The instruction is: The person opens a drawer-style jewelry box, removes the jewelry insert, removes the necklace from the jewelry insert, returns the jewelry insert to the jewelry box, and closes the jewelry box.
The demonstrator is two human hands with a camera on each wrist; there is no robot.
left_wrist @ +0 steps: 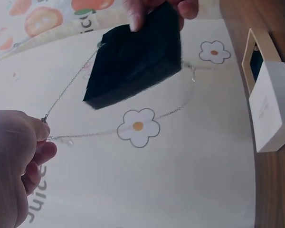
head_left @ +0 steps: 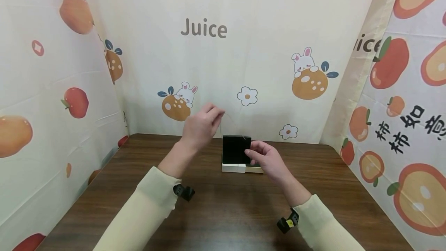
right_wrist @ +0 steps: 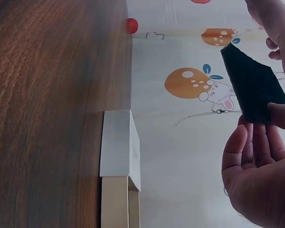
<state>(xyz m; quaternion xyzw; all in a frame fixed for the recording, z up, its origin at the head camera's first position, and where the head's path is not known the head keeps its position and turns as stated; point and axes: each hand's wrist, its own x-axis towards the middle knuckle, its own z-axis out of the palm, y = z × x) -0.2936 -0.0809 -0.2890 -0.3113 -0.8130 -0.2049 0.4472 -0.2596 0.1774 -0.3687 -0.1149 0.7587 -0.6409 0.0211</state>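
Above, "Juice" (head_left: 203, 28) on the cloth (head_left: 265, 18); below, chain (left_wrist: 88, 135) in left fingers (left_wrist: 37, 128).

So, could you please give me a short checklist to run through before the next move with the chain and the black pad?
1. Left grip has the chain: ok, pinched at the fingertips.
2. Right grip has the black pad: ok, thumb on one face, fingers behind.
3. Chain unfastened from the black pad: cannot tell; strands reach its edges, but any attachment is unclear.
4. Box open on the table: ok, tray partly out of its white sleeve.
5. Black pad seated in the tray: not ok, held apart from it.
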